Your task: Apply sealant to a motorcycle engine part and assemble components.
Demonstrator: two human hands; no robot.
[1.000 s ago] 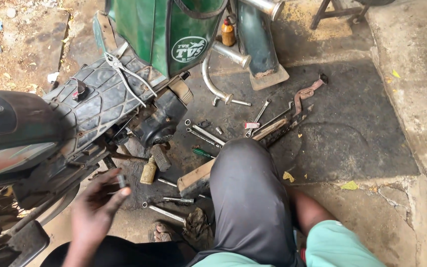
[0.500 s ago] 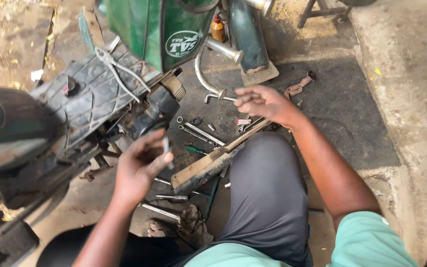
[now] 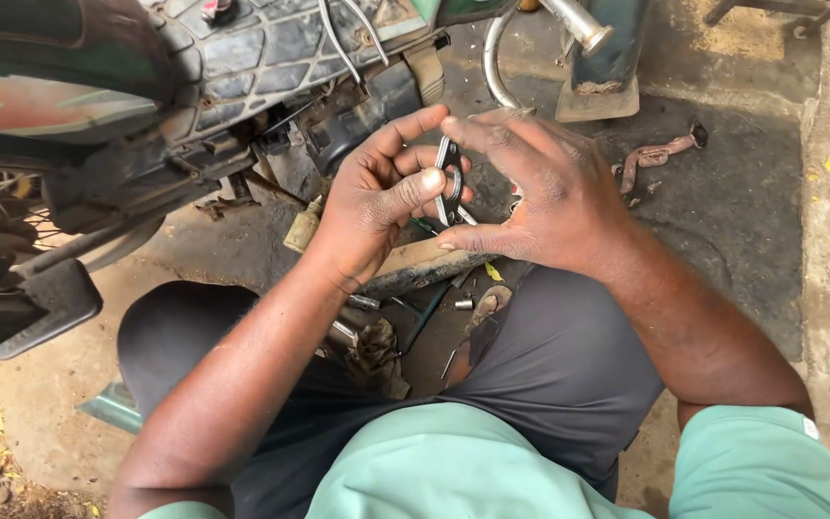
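Observation:
Both of my hands meet in front of me over my knees. My left hand and my right hand pinch a small dark metal link-shaped part between thumbs and fingers, held upright. It is thin and oval with a slot down its middle. Behind the hands stands a motorcycle with its dark engine casing and cables exposed. A worn wooden block lies on the ground just under my hands.
Loose sockets, spanners and a rag lie on the oily ground between my knees. A rusty bent bracket lies at the right. A chrome exhaust pipe and a footrest stick out near me.
My right hand has come back from the tools on the ground and joined my left hand. Both hands now hold the small metal part close in front of the camera.

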